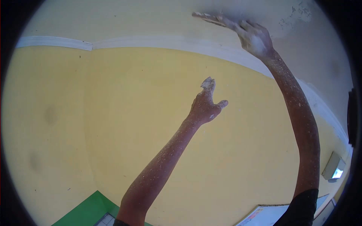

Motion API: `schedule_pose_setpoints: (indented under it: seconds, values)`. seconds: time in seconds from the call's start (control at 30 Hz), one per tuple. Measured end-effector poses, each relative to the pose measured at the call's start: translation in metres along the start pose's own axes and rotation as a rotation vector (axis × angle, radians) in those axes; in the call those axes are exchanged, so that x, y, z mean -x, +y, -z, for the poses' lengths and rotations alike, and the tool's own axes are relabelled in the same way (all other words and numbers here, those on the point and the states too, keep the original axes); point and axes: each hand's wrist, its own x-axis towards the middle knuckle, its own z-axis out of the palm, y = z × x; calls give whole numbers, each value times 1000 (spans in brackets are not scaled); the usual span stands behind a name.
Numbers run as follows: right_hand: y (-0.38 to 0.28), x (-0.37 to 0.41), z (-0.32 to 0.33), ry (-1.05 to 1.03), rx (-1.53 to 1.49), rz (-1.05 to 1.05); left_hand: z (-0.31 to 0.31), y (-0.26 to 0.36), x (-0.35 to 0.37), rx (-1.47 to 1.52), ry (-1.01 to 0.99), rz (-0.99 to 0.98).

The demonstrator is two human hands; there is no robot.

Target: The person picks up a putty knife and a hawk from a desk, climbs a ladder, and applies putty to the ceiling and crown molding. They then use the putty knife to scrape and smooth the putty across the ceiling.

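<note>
My right hand [257,40], coated in white dust, is pressed up near the ceiling [151,19]. Its fingers are closed on a thin, flat hand tool [211,18], which lies against the ceiling surface and points left. The tool's exact kind is hard to make out, and a dusty haze surrounds it. Lower down, my left hand [206,103] is raised in front of the yellow wall [143,113], apart from the tool. A small angular greyish-white piece [206,83] is at its fingertips, while the thumb sticks out to the right. White specks cover both forearms.
White moulding [162,42] runs between wall and ceiling, with a joint at the left. A rough, flaking patch [298,15] marks the ceiling at right. A wall-mounted light fixture [333,165], a whiteboard [260,214] and a green wall section [86,209] are lower down.
</note>
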Motion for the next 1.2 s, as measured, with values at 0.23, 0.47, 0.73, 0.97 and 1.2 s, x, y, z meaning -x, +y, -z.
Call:
schedule_pose_setpoints:
  seconds: [0.23,0.47,0.73,0.97,1.2]
  values:
    - [-1,-26,56,318,33,-129,6,24,7,-97,45,-89]
    - [-20,-46,61,-244,147,-117,28,51,12,-151,29,-86]
    - [10,27,-46,-143,-4,-134,24,35,2,-88,-17,-40]
    - [-7,23,-41,129,59,-96,32,30,6,-181,-21,-103]
    - [-1,44,-81,-319,-101,-20,24,19,1,-116,-45,-81]
